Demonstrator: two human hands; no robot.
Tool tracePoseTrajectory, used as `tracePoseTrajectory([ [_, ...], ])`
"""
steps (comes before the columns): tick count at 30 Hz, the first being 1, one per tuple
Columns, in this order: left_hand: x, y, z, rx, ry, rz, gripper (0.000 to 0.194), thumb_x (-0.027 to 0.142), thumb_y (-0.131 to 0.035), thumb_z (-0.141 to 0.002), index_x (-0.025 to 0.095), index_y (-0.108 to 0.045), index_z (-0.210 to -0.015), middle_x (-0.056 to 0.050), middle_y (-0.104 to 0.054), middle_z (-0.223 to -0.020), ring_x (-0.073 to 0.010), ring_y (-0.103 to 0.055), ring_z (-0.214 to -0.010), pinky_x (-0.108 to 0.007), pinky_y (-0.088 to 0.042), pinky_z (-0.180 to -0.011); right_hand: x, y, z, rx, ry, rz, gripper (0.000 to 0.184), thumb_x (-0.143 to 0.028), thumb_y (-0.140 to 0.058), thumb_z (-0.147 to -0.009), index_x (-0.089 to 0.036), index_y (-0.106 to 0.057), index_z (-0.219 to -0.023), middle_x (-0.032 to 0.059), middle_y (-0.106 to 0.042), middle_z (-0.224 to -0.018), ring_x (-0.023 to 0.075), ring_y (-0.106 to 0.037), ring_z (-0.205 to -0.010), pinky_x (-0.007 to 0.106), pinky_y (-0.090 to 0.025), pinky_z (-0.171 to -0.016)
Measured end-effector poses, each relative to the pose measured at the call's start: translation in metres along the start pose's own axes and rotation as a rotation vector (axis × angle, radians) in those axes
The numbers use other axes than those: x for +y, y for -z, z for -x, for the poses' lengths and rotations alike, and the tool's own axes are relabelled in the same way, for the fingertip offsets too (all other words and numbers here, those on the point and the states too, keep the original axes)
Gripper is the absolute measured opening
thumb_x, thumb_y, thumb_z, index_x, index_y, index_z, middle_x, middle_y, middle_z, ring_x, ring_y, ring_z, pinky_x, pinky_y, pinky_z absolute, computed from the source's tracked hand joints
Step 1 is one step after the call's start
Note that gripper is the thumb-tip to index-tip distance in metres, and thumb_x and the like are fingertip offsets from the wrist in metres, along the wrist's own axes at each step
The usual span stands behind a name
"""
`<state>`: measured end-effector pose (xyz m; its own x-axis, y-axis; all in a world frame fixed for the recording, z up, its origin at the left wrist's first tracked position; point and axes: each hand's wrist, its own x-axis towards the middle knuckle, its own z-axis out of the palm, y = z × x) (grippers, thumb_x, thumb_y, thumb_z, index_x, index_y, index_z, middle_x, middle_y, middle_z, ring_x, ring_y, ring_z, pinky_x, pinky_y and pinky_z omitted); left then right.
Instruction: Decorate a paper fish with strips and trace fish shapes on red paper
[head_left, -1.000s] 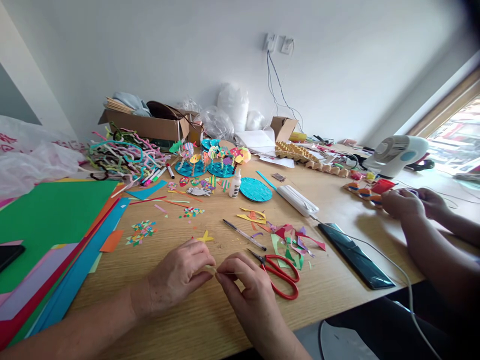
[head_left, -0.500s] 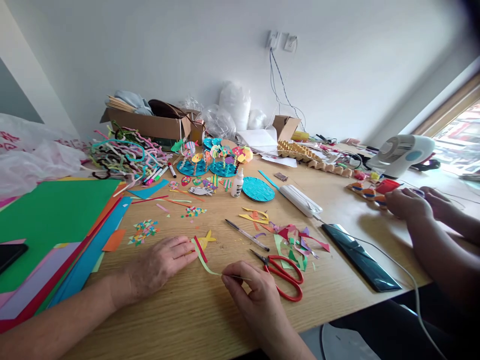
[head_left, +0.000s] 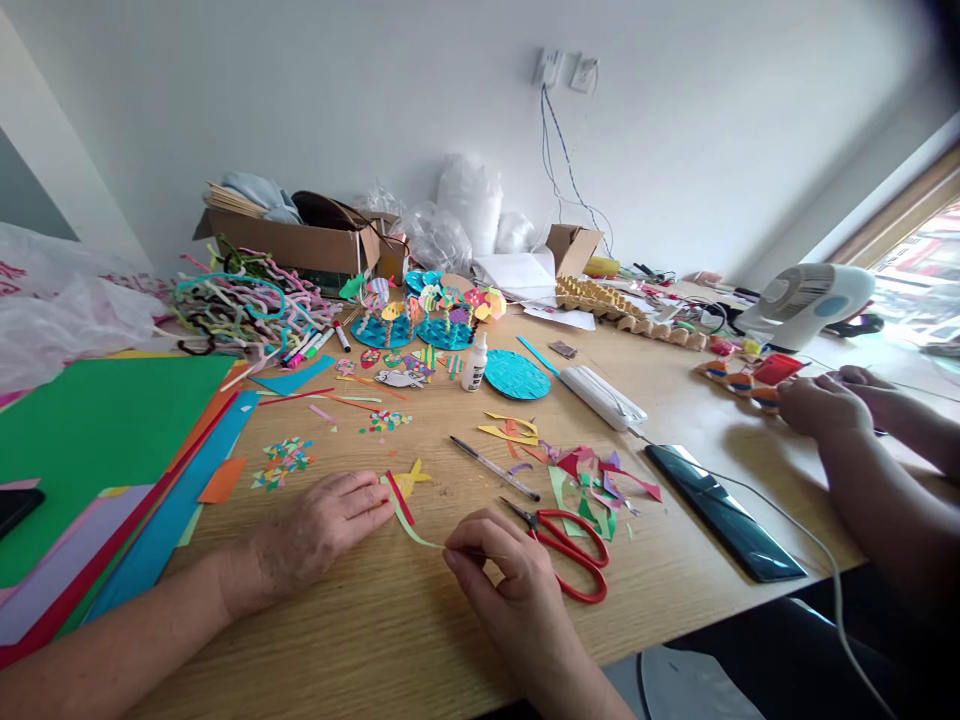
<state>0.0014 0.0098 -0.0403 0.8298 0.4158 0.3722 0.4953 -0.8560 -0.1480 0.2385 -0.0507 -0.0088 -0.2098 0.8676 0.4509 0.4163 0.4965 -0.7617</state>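
My left hand rests on the table with its fingers together, holding down a yellow paper fish whose tail sticks out past the fingertips. Across the fish lie a red paper strip and a thin light green paper strip. My right hand pinches the far end of the green strip between thumb and forefinger, so that the strip curves between both hands. The front of the fish is hidden under my left fingers. Close to my right hand lie red-handled scissors and a pen.
Left are stacked colored sheets and paper confetti. A glue bottle stands by a blue disc. Paper scraps, a phone and a cable lie right. Another person's hands work at far right.
The view has shifted very slightly. Both of my hands and the strips stay in place, while the other person's hands at the right have moved a little.
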Motion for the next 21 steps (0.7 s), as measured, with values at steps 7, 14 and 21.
tracePoseTrajectory([
  [7, -0.001, 0.006, -0.006, 0.025, -0.059, -0.036, 0.037, 0.005, -0.034, -0.087, 0.017, -0.056, -0.114, -0.005, -0.062, -0.113, -0.0212, -0.047, -0.107, -0.032, -0.039, -0.091, 0.002, -0.001, -0.003, 0.014, -0.005, 0.004, 0.013, -0.007, -0.052, -0.079, -0.017, -0.055, -0.070, 0.0010, -0.057, -0.068, 0.0104, -0.053, -0.060, 0.018, -0.041, -0.055],
  [14, -0.002, 0.008, -0.006, -0.019, -0.073, -0.031, 0.038, 0.005, -0.036, -0.084, 0.017, -0.055, -0.116, -0.005, -0.060, -0.117, -0.0225, -0.045, -0.111, -0.034, -0.035, -0.094, 0.002, -0.001, -0.008, -0.007, -0.066, 0.043, 0.012, -0.010, -0.052, -0.079, -0.018, -0.055, -0.071, -0.0007, -0.059, -0.066, 0.0118, -0.054, -0.061, 0.020, -0.040, -0.057],
  [21, -0.001, 0.012, -0.009, -0.031, -0.100, -0.067, 0.036, 0.007, -0.035, -0.085, 0.015, -0.056, -0.115, -0.007, -0.060, -0.118, -0.0247, -0.047, -0.108, -0.036, -0.037, -0.091, 0.012, -0.007, -0.005, 0.138, -0.138, -0.078, 0.010, -0.015, -0.051, -0.082, -0.019, -0.054, -0.074, -0.0013, -0.058, -0.066, 0.0127, -0.056, -0.062, 0.023, -0.043, -0.059],
])
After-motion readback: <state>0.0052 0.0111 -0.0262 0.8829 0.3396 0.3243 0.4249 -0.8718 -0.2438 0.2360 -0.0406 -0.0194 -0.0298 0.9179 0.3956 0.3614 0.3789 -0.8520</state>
